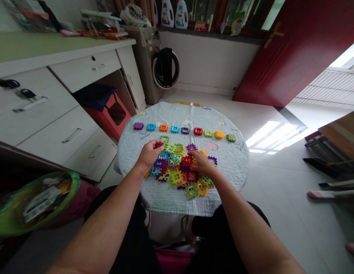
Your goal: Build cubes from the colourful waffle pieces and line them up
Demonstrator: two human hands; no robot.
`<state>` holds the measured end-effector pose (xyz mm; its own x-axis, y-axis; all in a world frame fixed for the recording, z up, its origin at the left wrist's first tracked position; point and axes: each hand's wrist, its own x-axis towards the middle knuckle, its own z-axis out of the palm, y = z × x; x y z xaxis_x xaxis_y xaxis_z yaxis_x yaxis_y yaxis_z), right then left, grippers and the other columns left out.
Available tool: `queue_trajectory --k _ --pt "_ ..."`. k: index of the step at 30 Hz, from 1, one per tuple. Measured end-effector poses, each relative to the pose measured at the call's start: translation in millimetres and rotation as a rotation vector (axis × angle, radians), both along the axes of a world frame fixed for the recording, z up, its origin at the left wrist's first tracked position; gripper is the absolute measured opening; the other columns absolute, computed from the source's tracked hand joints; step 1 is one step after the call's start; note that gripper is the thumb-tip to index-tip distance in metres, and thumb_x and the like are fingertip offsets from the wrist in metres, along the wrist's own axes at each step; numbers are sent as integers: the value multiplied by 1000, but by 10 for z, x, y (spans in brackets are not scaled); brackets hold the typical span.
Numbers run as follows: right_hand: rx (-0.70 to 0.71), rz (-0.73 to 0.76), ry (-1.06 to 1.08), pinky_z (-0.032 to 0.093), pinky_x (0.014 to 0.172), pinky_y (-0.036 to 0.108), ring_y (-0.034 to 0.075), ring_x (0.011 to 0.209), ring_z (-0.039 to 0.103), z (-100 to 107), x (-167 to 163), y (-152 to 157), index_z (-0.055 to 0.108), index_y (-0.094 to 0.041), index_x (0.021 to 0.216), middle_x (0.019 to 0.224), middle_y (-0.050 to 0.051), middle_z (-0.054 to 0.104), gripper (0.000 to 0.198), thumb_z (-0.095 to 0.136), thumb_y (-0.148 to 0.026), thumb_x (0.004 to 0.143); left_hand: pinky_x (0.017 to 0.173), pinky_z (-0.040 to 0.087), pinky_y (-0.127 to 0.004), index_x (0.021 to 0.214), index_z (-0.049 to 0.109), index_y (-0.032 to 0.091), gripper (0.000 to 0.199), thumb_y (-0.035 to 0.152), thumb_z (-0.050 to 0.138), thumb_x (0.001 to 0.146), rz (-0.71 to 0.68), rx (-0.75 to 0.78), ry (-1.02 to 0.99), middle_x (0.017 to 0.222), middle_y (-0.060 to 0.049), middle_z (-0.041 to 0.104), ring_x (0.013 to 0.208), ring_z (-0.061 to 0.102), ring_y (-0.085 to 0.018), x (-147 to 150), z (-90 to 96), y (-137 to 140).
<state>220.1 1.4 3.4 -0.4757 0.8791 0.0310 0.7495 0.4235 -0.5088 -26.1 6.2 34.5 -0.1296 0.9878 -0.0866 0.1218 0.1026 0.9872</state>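
Observation:
A pile of toothed plastic building blocks in many colours lies on a cloth-covered round table. At the pile's upper left is my left hand, its fingers loosely curved with a small gap, beside a green window block. A green frame block lies just beyond those fingertips. My right hand rests over the pile's right side, fingers apart, touching around a red block. Near it lies a purple block. Beyond the pile, several single blocks form a spaced row, from a purple block to a green block.
The pale blue tablecloth covers the table to its edge. A red stool and white drawers stand at the left, with a bin nearer. A washing machine with its door open is behind; a red door is at right.

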Motion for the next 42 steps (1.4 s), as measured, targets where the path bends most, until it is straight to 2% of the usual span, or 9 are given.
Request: queue_trajectory --k 11,21,28,32,36,39,42 --pt "17 21 -95 37 95 38 25 108 53 -83 -6 5 56 -14 119 115 13 60 52 64 -14 68 60 41 -24 86 64 16 32 35 70 61 1 11 11 75 -1 64 67 55 -13 -21 -43 17" --pt "-3 -7 -100 34 99 38 24 112 52 1 19 -2 53 -9 123 121 16 60 52 60 -15 72 58 41 -23 87 65 15 40 39 76 57 3 -4 -4 77 -1 65 67 55 -13 -37 -35 12" --pt "8 0 -160 33 99 38 25 110 53 -34 -39 -49 52 -11 124 119 14 61 55 65 -29 74 57 42 -23 87 65 16 40 40 75 58 5 -4 2 78 -2 65 67 56 -13 -57 -51 16" --pt "18 -41 -204 36 96 37 25 109 53 -73 -97 -76 53 -16 125 118 12 61 54 64 -25 73 59 42 -23 87 65 15 38 39 74 58 6 0 6 77 -2 65 66 56 -13 -57 -53 14" --pt "42 -66 -193 38 93 34 24 106 54 -71 -97 -61 52 -14 127 115 12 62 53 57 -17 74 59 42 -23 86 65 15 35 37 73 60 11 10 6 77 -2 65 67 56 -13 -72 -55 16" --pt "19 -66 -205 38 92 34 23 100 55 -58 -67 -29 54 -14 122 108 12 63 48 56 -16 74 58 42 -23 86 64 16 35 37 73 60 13 6 3 76 -1 64 65 55 -12 -92 -51 15" --pt "20 -49 -216 37 92 34 22 98 55 -38 -66 -32 59 -15 112 102 10 63 35 56 -22 78 58 42 -25 87 64 16 36 39 72 61 12 2 8 76 -1 64 64 55 -13 -108 -57 16"
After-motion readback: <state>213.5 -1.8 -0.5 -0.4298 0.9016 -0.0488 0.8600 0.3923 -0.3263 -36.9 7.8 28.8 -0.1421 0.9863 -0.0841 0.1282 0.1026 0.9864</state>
